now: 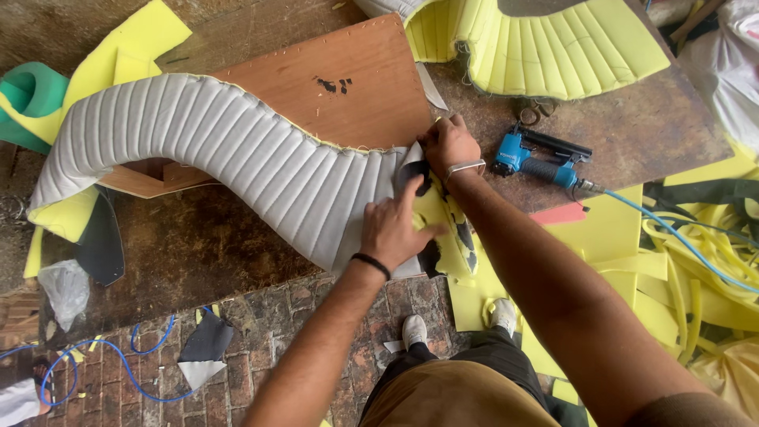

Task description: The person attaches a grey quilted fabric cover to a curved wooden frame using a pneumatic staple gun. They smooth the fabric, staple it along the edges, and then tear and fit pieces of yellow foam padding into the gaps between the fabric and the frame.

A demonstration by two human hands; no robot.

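Brick floor (261, 316) under worn worktable (198, 237)

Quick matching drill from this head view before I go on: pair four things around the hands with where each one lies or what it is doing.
1. left hand
2. right hand
3. blue staple gun
4. wooden board

a. beyond the right wrist, hose attached
b. flat on the grey ribbed padding
c. partly under the padding
d. gripping the padding's end at the board's corner

Pairs: 1-b, 2-d, 3-a, 4-c
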